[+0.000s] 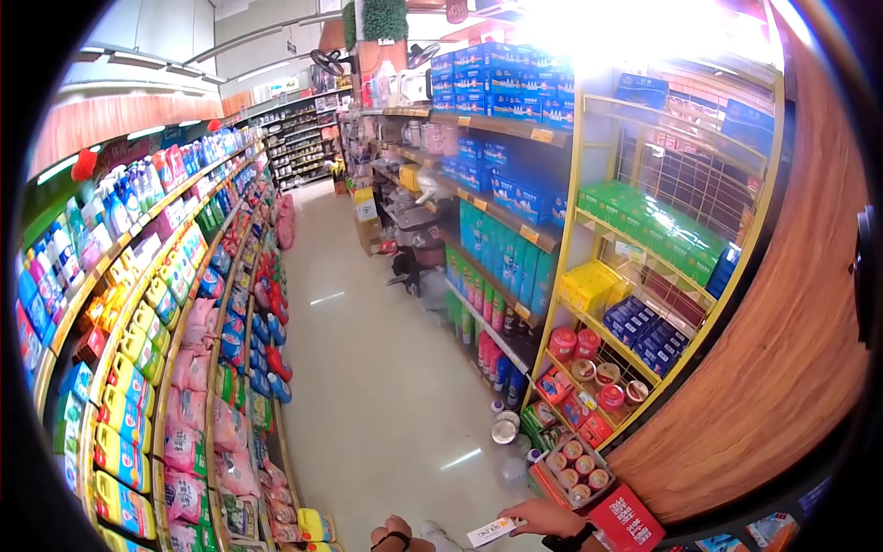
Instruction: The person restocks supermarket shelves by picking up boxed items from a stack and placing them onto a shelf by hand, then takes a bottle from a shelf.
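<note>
My right hand (544, 517) comes in at the bottom, a black band on its wrist. Its thumb and fingers pinch one end of a small flat white box (490, 531) with dark lettering and an orange mark. To the left, my left hand (386, 534) is low at the frame's edge, also with a dark wristband. Its fingers look curled closed, and whatever they may hold is hidden. Between the hands a pale shoe (436, 531) shows on the floor. Beside my right hand stands a red carton (625, 520) with white print.
Shelves (166, 354) of detergent bottles and pink bags line the left of the aisle (368, 368). On the right, a yellow rack (561, 308) holds boxes and tubs. An open carton of round tins (572, 466) sits at its foot, near a wood panel (754, 359).
</note>
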Demonstrator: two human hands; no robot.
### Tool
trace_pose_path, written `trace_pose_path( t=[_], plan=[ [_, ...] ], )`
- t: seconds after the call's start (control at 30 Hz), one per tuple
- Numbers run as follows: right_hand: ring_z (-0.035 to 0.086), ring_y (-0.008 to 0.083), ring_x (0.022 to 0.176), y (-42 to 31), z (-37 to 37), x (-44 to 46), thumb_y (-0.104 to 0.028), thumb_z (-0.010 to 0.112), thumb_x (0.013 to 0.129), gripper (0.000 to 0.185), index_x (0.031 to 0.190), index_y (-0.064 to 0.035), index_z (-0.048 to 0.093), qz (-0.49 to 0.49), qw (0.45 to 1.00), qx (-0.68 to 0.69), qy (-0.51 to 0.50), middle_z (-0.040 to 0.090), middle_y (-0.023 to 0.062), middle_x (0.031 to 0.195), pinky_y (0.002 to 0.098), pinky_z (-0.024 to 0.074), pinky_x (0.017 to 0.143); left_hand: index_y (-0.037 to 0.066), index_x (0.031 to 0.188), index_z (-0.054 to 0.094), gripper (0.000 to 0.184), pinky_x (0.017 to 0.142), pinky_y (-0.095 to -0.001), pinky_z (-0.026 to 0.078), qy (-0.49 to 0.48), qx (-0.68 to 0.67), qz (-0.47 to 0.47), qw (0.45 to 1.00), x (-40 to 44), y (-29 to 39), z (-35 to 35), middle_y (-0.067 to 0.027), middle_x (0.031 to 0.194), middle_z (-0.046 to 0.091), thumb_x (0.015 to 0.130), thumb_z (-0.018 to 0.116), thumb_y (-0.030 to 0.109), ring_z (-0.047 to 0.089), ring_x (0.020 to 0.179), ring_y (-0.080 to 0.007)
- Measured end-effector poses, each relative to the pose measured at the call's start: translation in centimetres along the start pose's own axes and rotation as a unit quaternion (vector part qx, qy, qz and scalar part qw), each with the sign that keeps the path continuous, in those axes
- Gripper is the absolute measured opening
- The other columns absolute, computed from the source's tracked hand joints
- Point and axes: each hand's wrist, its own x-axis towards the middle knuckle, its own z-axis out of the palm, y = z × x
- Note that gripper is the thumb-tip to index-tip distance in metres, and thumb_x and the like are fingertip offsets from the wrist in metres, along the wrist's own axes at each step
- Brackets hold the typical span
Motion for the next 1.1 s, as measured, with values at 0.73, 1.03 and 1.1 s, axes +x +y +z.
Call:
trace_pose_path(
  t=[0.73,1.03,1.1],
  plan=[
    [0.071,0.0345,0.095,5.1,-7.0,11.4,-0.035,0.079,0.09,0.042,0.127,-0.0178,0.069,0.112,0.99,-0.042,0.071,0.075,0.0109,0.103,0.0455,0.0536,0.078,0.015,0.117,0.079,0.029,0.085,-0.0452,0.057,-0.133,-0.129,0.09,0.979,17.6,-16.6,-12.0,-0.0072,0.118,0.077,0.098,0.059,0.025,0.072,0.11,-0.0273],
    [0.073,0.0367,0.095,6.4,-16.5,31.7,-0.039,0.08,0.085,0.045,0.121,-0.0131,0.074,0.162,0.981,-0.068,0.077,0.076,0.0137,0.105,0.0463,0.0573,0.083,0.012,0.138,0.057,0.041,0.096,-0.0427,0.056,0.275,-0.67,0.208,0.657,7.4,-28.7,-26.9,-0.0147,0.129,0.068,0.098,0.062,0.022,0.066,0.118,-0.031],
    [0.074,0.0342,0.09,7.9,-17.1,37.9,-0.038,0.083,0.083,0.045,0.12,-0.0138,0.075,0.081,0.983,-0.069,0.148,0.077,0.0122,0.101,0.0436,0.0575,0.08,0.011,0.151,0.047,0.064,0.107,-0.0396,0.051,0.241,-0.749,0.276,0.552,5.0,-31.9,-30.9,-0.012,0.143,0.06,0.092,0.07,0.018,0.059,0.131,-0.03]
  ],
)
